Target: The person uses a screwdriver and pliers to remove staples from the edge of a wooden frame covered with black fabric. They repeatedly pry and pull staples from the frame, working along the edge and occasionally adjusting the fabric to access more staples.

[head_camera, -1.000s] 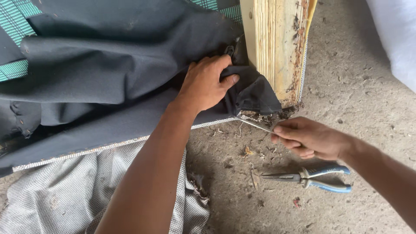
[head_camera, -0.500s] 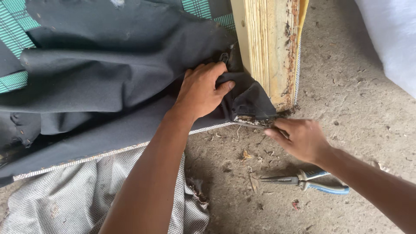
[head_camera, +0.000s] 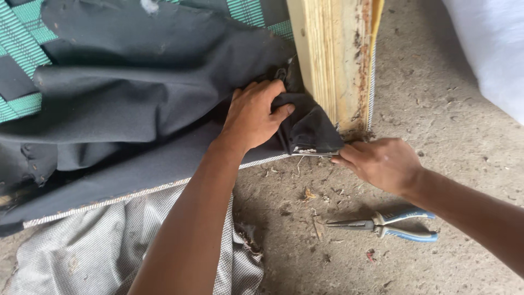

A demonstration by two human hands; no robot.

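Black fabric (head_camera: 164, 104), soft and limp, drapes beside the wooden post (head_camera: 333, 60); my left hand (head_camera: 254, 114) bunches its corner while my right hand (head_camera: 382, 164) pinches a thin metal tool (head_camera: 311, 154) at the hem, the place to grip.

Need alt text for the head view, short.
A left hand grips loose black fabric beside a pale wooden post, while the right hand works a thin metal tool under its edge. Blue-handled pliers lie on the dusty concrete floor.
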